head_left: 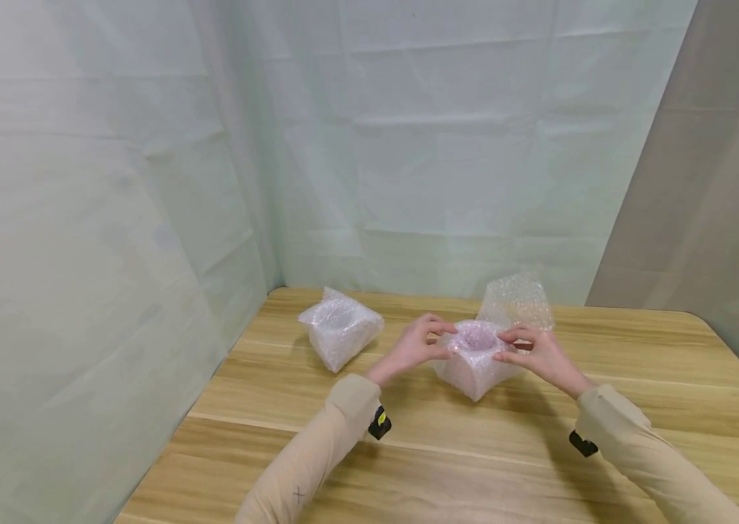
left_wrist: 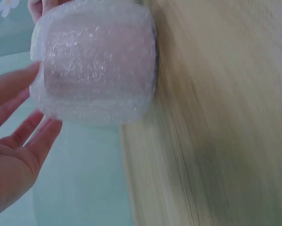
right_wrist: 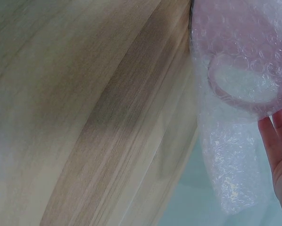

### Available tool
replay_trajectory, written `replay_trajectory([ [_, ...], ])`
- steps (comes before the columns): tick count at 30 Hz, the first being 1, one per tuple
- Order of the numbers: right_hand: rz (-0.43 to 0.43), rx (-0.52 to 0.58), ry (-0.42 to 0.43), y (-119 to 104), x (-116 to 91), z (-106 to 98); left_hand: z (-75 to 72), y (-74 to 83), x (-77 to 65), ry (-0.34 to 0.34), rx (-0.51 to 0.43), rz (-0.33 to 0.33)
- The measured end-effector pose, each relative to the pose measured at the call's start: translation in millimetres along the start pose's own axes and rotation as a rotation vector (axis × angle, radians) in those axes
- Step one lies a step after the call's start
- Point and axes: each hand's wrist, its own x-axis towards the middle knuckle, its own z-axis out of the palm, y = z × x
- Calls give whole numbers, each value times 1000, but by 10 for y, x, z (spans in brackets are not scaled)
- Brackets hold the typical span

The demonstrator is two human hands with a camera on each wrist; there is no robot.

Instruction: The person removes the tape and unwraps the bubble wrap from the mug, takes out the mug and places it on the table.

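Mug (left_wrist: 98,61) likely fragile, wrap (right_wrist: 233,172) slippery: cradle sides. Left hand (head_left: 416,343) spread at mug's left; right hand (head_left: 539,355) opposite, pinch unclear.

Pink mug in clear bubble wrap (head_left: 472,378) on a wood-grain table (head_left: 448,466), back half

Bare left hand (head_left: 413,343) sits at the mug's left, bare right hand (head_left: 537,355) at its right. A loose clear bubble-wrap flap (head_left: 518,302) is right behind it. Off to the left, well apart, there's an angular, whitish bubble-wrapped bundle (head_left: 345,333), also toward the back. Pale green fabric sheeting (head_left: 435,175) hangs behind the table.
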Motion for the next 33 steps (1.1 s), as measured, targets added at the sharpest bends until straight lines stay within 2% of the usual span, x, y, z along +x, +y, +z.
replay_trajectory([
  [3,-6,6,7,15,10,2,-33,-16,6,-9,0,28],
  [9,-23,24,6,35,11,19,-39,-19,5,40,58,75],
  [13,-22,35,2,48,7,25,-27,-37,10,118,89,55],
  [18,-22,14,8,34,12,32,-46,-87,21,236,79,-1],
  [23,-27,31,1,18,0,34,-85,-146,24,307,32,-40],
  [26,-26,34,-4,23,-4,34,-111,-163,22,340,40,-52],
  [30,-14,48,-2,38,-1,31,-138,-162,10,382,68,-20],
  [33,-11,65,-2,49,-1,25,-148,-152,-3,430,84,49],
])
